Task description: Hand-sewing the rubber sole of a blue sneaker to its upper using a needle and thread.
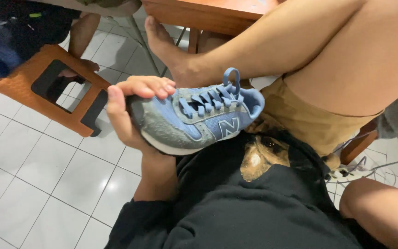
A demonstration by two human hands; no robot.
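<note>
1. The left hand (125, 110) gripped a blue and grey sneaker (199, 117) by its toe end, the fingers (150, 86) curled over the top of the toe and the thumb pressed along the front of it, so the hand was clenched around the shoe.
2. The sneaker lay on its side above the person's lap, toe pointing toward the left of the view and heel toward the right, with the white sole edge facing down and the upper turned toward the camera.
3. Blue laces (213, 97) ran across the upper, and one loop of lace (231, 78) stood up near the heel opening.
4. The heel end of the sneaker sat just beside the tan shorts (300, 117) and below a bare leg (272, 44) crossed over the lap, whose foot (162, 44) pointed up toward the left.
5. The right hand was out of view, so the state of its fingers could not be told.
6. The person wore a black sweatshirt (236, 207) with a brownish print (261, 154) on the chest.
7. An orange wooden stool (51, 90) with cut-out openings stood on the white tiled floor (38, 184) to the left, well apart from the sneaker.
8. Part of a wooden bench (203, 14) showed at the top, and white cables (360, 168) lay on the floor at the right.
</note>
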